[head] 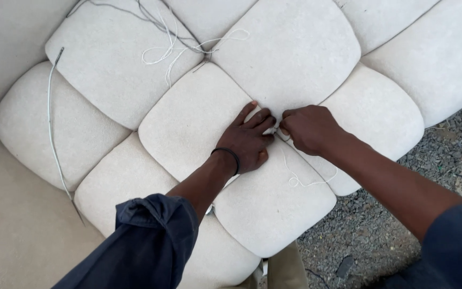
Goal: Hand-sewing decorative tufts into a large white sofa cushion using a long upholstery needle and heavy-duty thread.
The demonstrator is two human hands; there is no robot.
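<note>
1. Gravel ground (380, 235) lies under a cream tufted cushion back (295, 48).
2. I see my left hand (247, 142) pressed flat and open just beside the seam junction (272, 116).
3. My right hand (308, 128) is closed, pinching white thread (300, 179) at that junction.
4. Best done by pulling taut, straight out of the junction.
5. Long needle (52, 118) lies well left of the junction.

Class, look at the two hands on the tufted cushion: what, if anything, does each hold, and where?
The right hand pinches a white thread near its end at the seam. The left hand presses flat on the cushion, holding nothing.
</note>
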